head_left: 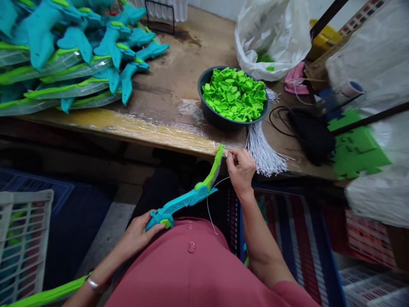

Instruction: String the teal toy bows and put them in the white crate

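My left hand (142,232) is closed around the blue end of a long, bent blue-and-green plastic toy part (183,198), held at my waist. The part slants up to the right, its green tip close to the table edge. A thin white string (209,213) hangs by its joint, and one stretch of it runs toward my right hand (241,168). Thumb and fingertips of that hand are pinched together on the string, just right of the green tip. Exactly where the string passes between the fingers is hard to see.
On the table (172,85) stands a dark bowl (220,123) of small green plastic pieces. A bundle of white strings (265,153) hangs over the edge beside it. Blue-and-green toy parts (76,42) are piled at left. A white plastic bag (275,34) stands behind; a white crate (25,238) is lower left.
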Demonstrator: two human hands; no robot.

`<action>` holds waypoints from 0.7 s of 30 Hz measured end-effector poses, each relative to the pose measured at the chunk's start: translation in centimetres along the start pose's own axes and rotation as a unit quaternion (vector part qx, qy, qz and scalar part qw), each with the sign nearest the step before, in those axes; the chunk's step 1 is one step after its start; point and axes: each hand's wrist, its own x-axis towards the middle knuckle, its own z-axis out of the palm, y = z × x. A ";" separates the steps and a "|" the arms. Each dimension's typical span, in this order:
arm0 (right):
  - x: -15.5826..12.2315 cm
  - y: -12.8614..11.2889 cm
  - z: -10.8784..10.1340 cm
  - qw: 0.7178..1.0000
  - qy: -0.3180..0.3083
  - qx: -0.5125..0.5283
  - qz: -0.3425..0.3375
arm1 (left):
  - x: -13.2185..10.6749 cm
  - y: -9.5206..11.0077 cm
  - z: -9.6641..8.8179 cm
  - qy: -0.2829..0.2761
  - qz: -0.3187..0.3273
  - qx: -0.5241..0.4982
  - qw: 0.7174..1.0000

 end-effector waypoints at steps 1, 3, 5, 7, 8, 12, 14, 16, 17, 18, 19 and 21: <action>0.1 0.1 0.2 1.000 -0.001 0.001 0.001 | 0.0 0.1 0.0 -0.002 -0.002 0.001 1.000; 0.1 0.2 0.6 1.000 -0.002 0.003 0.003 | 0.1 0.1 0.0 -0.004 -0.006 0.002 1.000; 0.1 0.3 0.9 1.000 -0.004 0.005 0.005 | 0.1 0.1 0.1 -0.004 -0.007 -0.001 1.000; 0.2 0.4 1.1 1.000 -0.006 0.006 0.007 | 0.0 -0.1 0.1 -0.001 0.000 -0.001 1.000; 0.2 0.4 1.2 1.000 -0.007 0.006 0.008 | 0.0 -0.2 0.1 0.001 0.004 0.000 1.000; 0.3 0.5 1.5 1.000 -0.009 0.006 0.010 | 0.1 -0.6 0.2 0.005 0.010 0.008 1.000; 0.4 0.5 1.5 1.000 -0.008 0.005 0.011 | 0.1 -0.7 0.2 0.002 0.011 0.014 1.000; 0.5 0.5 1.6 1.000 -0.008 0.003 0.010 | 0.1 -0.8 0.2 0.003 0.016 0.016 1.000; 0.6 0.5 1.6 1.000 -0.008 0.002 0.010 | 0.1 -0.8 0.2 0.004 0.019 0.016 1.000; 0.6 0.5 1.6 1.000 -0.009 0.001 0.011 | 0.0 -0.8 0.1 0.004 0.020 0.017 1.000; 0.7 0.5 1.6 1.000 -0.010 0.001 0.011 | 0.0 -0.7 0.1 0.004 0.020 0.018 1.000; 0.7 0.4 1.6 1.000 -0.014 -0.003 0.012 | 0.0 -0.6 0.1 0.003 0.018 0.018 1.000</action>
